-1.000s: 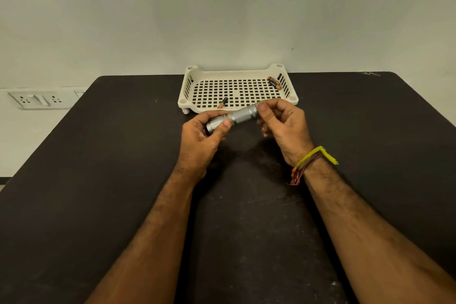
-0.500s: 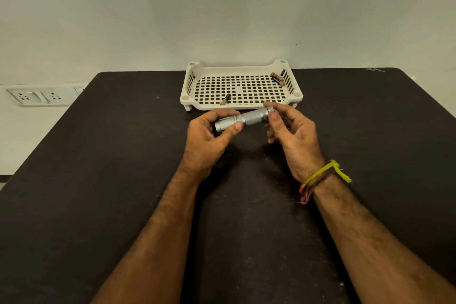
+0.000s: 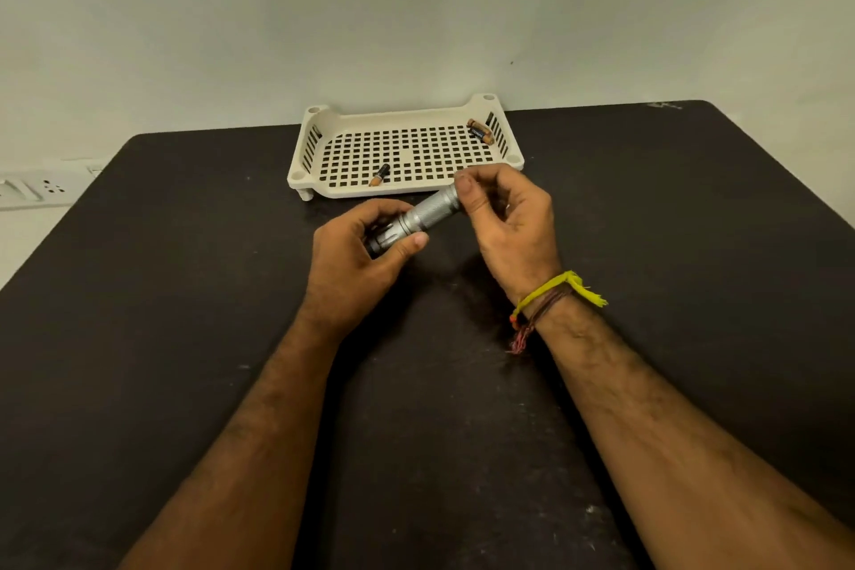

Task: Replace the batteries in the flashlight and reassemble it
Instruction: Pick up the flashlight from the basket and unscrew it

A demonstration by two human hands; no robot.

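Note:
A silver metal flashlight [image 3: 423,215] is held slanted above the black table [image 3: 139,338], in front of the tray. My left hand [image 3: 356,259] grips its wider head end, thumb on top. My right hand [image 3: 509,218] pinches the tail end with thumb and fingers curled round it; that end is hidden by the fingers. In the cream perforated tray [image 3: 324,125] lies one small battery [image 3: 380,175] near the front rim, and a battery pair [image 3: 481,132] rests in the far right corner.
The tray stands at the table's far edge against a plain wall. A white wall socket plate [image 3: 32,190] is off the table's left side. Thread bands circle my right wrist [image 3: 550,296].
The flashlight has tilted, its tail end rising toward the tray. My right hand's fingers have curled tighter round the tail end. The view has shifted slightly.

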